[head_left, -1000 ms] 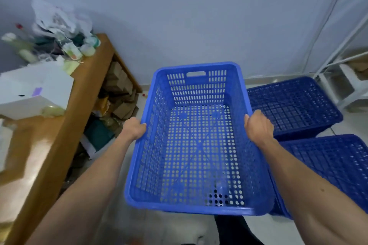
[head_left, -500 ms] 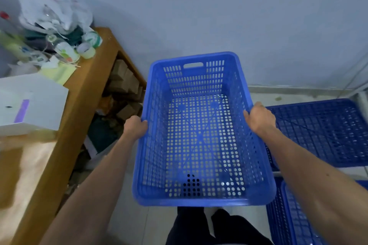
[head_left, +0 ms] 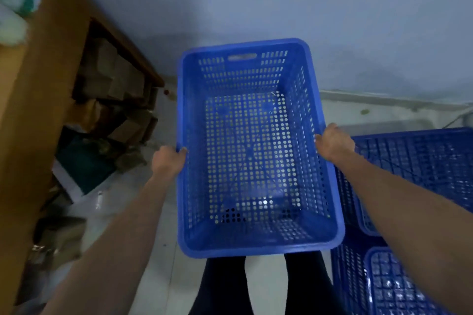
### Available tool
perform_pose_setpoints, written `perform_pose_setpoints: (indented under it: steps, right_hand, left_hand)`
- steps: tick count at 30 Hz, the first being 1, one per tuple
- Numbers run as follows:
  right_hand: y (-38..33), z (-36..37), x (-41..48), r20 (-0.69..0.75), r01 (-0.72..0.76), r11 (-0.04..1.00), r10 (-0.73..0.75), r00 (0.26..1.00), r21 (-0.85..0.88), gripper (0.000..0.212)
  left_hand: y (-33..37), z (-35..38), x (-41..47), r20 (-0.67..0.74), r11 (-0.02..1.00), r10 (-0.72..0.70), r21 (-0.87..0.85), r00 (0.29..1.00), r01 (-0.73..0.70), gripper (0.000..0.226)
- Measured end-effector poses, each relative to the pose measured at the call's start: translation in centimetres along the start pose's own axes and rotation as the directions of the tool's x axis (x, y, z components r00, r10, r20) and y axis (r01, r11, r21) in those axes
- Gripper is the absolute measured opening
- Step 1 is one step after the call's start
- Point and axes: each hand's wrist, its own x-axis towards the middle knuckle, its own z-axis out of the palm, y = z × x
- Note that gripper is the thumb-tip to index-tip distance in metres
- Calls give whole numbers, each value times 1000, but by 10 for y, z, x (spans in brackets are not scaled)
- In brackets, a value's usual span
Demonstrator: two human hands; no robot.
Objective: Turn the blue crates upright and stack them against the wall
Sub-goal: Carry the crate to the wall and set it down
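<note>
Right now, in the head view, an upright blue crate (head_left: 252, 151) is held at the centre of the frame, open side up, its far short edge with the handle slot at 12 o'clock, near the wall (head_left: 281, 2) but apart from it. The left hand (head_left: 167, 162) is closed over the crate's left long rim and the right hand (head_left: 334, 142) over the right long rim, both holding the crate. Pale floor (head_left: 158, 215) shows through the crate's holes and lies bare at 7 o'clock, between the crate and a wooden table (head_left: 33, 100) at 9 o'clock. Boxes (head_left: 112, 77) and other clutter, blurred, fill the space under the table. Inside the held crate I see nothing. At 3 o'clock a second crate (head_left: 422, 161) lies bottom up just beside the held one, and at 5 o'clock a third crate (head_left: 394, 286) lies the same way. That makes three crates: one upright, two overturned. Dark trouser legs (head_left: 266, 286) show at 6 o'clock below the crate's near rim.
</note>
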Motion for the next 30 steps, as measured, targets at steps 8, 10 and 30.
perform_pose_setpoints:
  steps: [8,10,30]
  right_hand:
    - [-19,62,140,7,143,977,-144,990,-158,37]
    - [-29,72,169,-9,185,958,-192,981,-217,37]
    - [-102,118,326,-67,392,795,-473,879,-462,38]
  left_hand:
    - [-9,113,97,66,958,-207,-187,976,216,50]
    - [-7,134,107,49,944,-228,-234,972,233,47]
    - [45,331,80,572,154,-387,-733,723,662,40]
